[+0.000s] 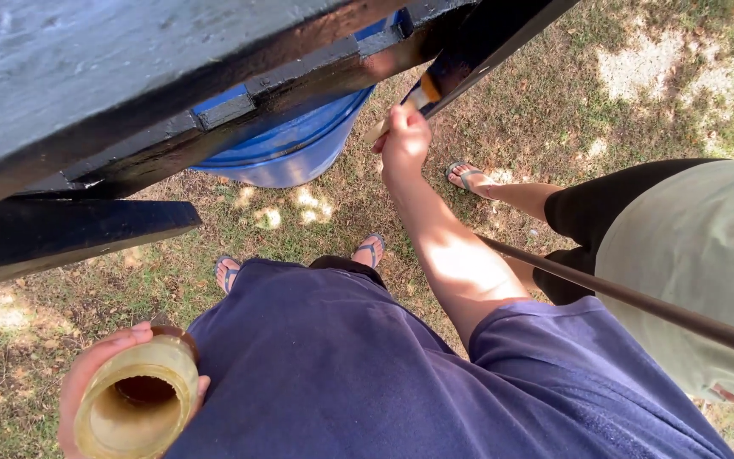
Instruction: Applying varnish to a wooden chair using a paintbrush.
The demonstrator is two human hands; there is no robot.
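- Paintbrush [409, 100], pale-handled with a dark tip, is pressed against the black beam [503, 34], upper centre.
- Right hand [404, 140] fingers are curled around it.
- Yellowish jar [136, 399], lower left, is gripped by the left hand [87, 387].

Black-painted wooden frame [214, 127] with a weathered grey top, above a bright blue barrel [286, 149]. Translucent yellowish jar [138, 399] holding dark brown liquid; brush [409, 102] with a pale wooden handle and orange band. Navy shirt [341, 374]; bystander's black shorts [592, 208] and sage-green top [698, 263]; dappled green-brown grass [639, 93].
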